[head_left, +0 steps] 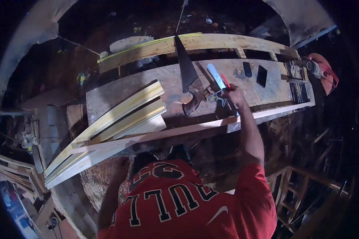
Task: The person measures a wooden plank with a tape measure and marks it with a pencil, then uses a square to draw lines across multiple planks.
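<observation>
My right hand [234,96] reaches over the workbench [131,87], its fingers closed among a few small tools. A thin red stick-like thing [225,81] juts out by the fingers, and a metal piece with thin arms [216,95] lies at their left. A pale blue flat bar [215,75] lies just beyond. Exactly what the fingers grip is hidden. To the left rests a handsaw [187,71], its dark blade pointing away and its wooden handle toward me. My left hand [122,164] hangs low beside my body, dim, with its fingers unclear.
Pale wooden boards [123,109] lie at the bench's left and overhang it. A long thin wood strip [179,130] runs along the near edge. Two dark flat rectangular things [261,76] lie at right, near a red power tool [322,71]. A long beam [155,50] spans the far side.
</observation>
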`<state>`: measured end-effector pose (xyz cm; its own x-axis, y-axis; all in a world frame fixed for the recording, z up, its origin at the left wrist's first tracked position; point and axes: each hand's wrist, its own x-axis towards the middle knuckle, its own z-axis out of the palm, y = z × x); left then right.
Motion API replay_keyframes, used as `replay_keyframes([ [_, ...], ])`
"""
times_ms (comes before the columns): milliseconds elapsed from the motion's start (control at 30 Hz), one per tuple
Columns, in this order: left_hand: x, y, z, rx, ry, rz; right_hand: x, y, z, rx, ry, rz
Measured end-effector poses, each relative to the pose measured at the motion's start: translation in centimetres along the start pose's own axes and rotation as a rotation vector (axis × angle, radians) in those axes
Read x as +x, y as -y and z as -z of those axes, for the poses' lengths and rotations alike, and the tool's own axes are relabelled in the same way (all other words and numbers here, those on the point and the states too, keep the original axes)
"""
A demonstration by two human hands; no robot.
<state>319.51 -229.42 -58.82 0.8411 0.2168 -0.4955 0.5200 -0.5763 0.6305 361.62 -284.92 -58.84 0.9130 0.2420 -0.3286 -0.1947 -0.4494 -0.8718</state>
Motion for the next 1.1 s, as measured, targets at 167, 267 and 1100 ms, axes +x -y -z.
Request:
replay_keyframes([
  [167,-1.5,0.3,0.8,0.112,-0.232,-0.134,1.4,4.7,-4.0,0.02,-0.309,0.07],
  [267,-1.2,-12.4,4.8,-0.075,-0.146,0.119,-3.0,11.2,-10.5,0.558,-0.214,-0.04],
  [1100,-1.9,11.3,30.7,-0.088,-0.086,-0.476,-17.6,26.1,-52.2,0.727,-0.01,-0.093],
])
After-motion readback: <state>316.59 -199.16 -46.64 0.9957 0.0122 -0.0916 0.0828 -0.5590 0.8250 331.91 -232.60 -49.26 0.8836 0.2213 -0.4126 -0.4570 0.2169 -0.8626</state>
